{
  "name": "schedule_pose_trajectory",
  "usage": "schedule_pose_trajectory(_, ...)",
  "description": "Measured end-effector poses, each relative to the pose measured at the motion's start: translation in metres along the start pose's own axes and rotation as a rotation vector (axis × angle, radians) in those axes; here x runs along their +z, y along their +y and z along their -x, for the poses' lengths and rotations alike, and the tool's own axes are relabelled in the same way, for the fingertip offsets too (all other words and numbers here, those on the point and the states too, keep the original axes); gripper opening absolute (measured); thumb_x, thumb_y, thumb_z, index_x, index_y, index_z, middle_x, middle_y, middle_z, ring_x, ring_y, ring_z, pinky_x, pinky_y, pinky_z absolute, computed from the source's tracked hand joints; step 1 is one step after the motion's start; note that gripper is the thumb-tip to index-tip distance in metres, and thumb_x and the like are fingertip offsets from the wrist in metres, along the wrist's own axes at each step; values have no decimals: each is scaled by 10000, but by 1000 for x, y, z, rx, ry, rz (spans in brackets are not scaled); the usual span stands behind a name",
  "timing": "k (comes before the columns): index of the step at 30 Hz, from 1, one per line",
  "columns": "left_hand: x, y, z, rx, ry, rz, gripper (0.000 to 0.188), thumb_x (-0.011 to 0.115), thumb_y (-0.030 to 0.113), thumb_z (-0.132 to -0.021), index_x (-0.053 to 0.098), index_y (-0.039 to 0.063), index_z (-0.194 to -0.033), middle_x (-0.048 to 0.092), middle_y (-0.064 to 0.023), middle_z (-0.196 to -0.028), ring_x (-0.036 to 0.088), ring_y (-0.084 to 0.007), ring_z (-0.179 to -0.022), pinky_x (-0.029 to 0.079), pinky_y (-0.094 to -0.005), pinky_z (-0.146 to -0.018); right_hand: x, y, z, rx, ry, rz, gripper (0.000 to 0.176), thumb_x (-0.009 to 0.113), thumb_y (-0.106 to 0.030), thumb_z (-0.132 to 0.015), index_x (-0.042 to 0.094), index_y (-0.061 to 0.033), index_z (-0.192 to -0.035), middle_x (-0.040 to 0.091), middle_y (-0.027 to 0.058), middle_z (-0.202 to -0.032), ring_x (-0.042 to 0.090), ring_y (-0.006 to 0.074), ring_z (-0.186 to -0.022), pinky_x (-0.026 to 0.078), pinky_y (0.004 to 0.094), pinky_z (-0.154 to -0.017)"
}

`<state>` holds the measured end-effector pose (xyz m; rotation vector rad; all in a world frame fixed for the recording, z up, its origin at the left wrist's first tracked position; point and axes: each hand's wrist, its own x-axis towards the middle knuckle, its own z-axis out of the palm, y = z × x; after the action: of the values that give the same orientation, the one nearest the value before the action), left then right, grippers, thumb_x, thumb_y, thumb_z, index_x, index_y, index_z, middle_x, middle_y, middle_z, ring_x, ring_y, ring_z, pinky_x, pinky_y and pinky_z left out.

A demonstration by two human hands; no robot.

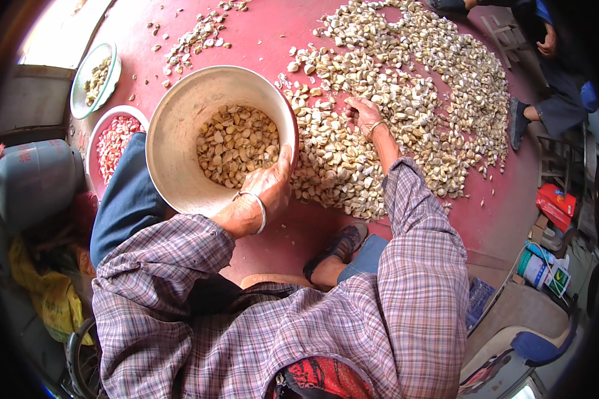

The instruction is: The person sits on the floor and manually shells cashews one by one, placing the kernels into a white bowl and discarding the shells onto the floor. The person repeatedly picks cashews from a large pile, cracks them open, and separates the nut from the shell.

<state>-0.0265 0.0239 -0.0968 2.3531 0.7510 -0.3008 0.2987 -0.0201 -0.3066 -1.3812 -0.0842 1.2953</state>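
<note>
My left hand [267, 192] grips the near right rim of a round cream-coloured bucket [172, 149], tilted so that its mouth faces up towards me. In its bottom lie many tan, dried, cupped pieces [237, 144] like husks or seeds. To the right, my right hand [364, 115] is over a broad, loose heap of similar paler pieces [339, 174]. Its fingers are bent down at a thin part of the heap; whether they pinch a piece cannot be made out. A bangle circles each wrist.
Beyond my left knee stand a pink basin [94, 144] of red-and-white kernels or beans and a pale green basin [111, 92]. A grey gas cylinder [37, 162] is at left. At upper right are another person's shoe [519, 122] and hand [547, 45]. Scattered pieces [197, 40] lie farther off.
</note>
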Motion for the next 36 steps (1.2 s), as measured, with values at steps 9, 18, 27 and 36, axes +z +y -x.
schedule_pose_trajectory(9, 4, -4, 0, 70, 86, 13, 699, 579, 72, -797, 195, 14, -1378, 628, -245, -744, 606, -447, -697, 472, -536, -651, 15, 4, 32, 9, -198, -263, 247, 550, -255, -968, 577, -26, -1055, 630, 91, -930, 645, 211, -855, 568, 340, -715)
schedule_pose_trajectory(18, -5, 0, 3, 86, 29, 76, 566, 509, 16, -785, 260, -58, -1287, 613, -287, -781, 602, -462, -754, 464, -538, -678, 62, 16, 87, -108, -150, -633, 649, 554, -543, -904, 481, 17, -1224, 553, 151, -1157, 555, 275, -1087, 492, 388, -950)
schedule_pose_trajectory(27, -14, 4, 8, 143, 52, 29, 540, 548, 23, -800, 298, -191, -1229, 644, -280, -772, 657, -417, -763, 506, -473, -691, 80, 13, 110, -224, -161, -485, 290, 536, -135, -961, 505, 6, -1213, 565, 129, -1197, 534, 252, -1156, 467, 377, -1007)
schedule_pose_trajectory(36, -9, 1, 4, 150, 53, 36, 557, 578, 34, -785, 302, -194, -1212, 649, -279, -789, 665, -403, -785, 524, -443, -696, 87, 19, 103, -258, -297, -374, 162, 533, 44, -910, 591, -14, -1050, 654, 113, -990, 655, 200, -932, 576, 292, -833)
